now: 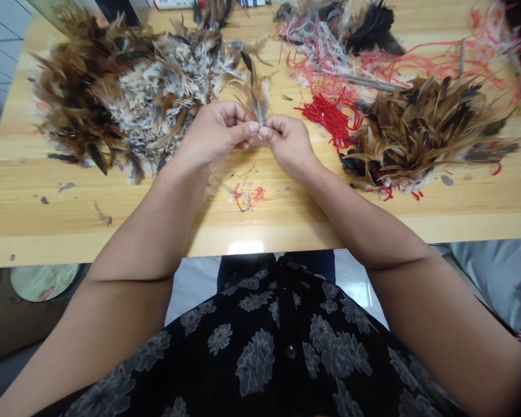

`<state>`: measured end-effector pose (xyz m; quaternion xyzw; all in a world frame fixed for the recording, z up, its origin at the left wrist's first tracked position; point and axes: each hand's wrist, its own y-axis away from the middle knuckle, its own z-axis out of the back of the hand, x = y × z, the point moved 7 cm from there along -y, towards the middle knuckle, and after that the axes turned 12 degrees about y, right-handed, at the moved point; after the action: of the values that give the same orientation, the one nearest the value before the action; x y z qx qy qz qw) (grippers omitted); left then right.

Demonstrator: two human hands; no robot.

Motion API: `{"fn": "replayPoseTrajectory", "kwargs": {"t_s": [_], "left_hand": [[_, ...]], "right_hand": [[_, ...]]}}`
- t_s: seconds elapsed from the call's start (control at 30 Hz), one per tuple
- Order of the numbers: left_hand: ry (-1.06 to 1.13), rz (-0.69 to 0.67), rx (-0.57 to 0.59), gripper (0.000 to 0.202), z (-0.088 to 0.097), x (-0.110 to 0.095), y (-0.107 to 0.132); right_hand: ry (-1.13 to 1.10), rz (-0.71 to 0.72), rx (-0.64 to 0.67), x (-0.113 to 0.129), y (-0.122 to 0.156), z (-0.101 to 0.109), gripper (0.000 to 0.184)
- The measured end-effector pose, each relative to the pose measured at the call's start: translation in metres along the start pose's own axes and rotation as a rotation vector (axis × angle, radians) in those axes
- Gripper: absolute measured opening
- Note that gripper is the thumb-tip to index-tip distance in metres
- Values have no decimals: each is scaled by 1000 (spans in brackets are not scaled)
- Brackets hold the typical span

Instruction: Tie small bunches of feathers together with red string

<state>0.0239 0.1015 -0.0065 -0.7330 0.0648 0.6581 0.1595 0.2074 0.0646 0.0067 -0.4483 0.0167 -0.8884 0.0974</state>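
Between my two hands, above the middle of the table, a small bunch of brown and grey feathers (257,98) points away from me, with one dark feather standing out. My left hand (223,130) pinches its base between thumb and fingers. From the other side, my right hand (287,139) pinches the same base, its fingertips touching those of the left. Whether a thread runs round the base is hidden by the fingertips. Close to the left hand lies a big pile of loose brown and whitish feathers (151,92). Short red threads (330,119) lie right of my right hand.
A heap of brown feather bunches (421,127) with red ties lies at the right. Behind it are tangled pink strands (438,55) and black feathers (375,29). Red scraps (252,197) lie near the table's front edge (252,229). A marker (178,3) lies at the back.
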Motion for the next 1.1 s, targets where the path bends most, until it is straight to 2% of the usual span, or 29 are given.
{"fn": "replayPoseTrajectory", "kwargs": {"t_s": [0.23, 0.4, 0.57, 0.77, 0.93, 1.1], "left_hand": [[66, -21, -3, 81, -9, 1, 2], [47, -37, -33, 76, -11, 4, 2], [-6, -4, -24, 65, -6, -1, 2], [24, 8, 13, 62, 2, -8, -2], [19, -20, 54, 65, 2, -3, -5], [-20, -20, 26, 61, -1, -1, -2]], "right_hand": [[219, 10, 12, 14, 7, 7, 42], [273, 35, -4, 9, 7, 2, 32], [58, 83, 0, -5, 1, -5, 38], [-258, 54, 82, -18, -4, -8, 59], [-374, 39, 152, -15, 1, -7, 61], [-364, 4, 134, -15, 0, -7, 55]]}}
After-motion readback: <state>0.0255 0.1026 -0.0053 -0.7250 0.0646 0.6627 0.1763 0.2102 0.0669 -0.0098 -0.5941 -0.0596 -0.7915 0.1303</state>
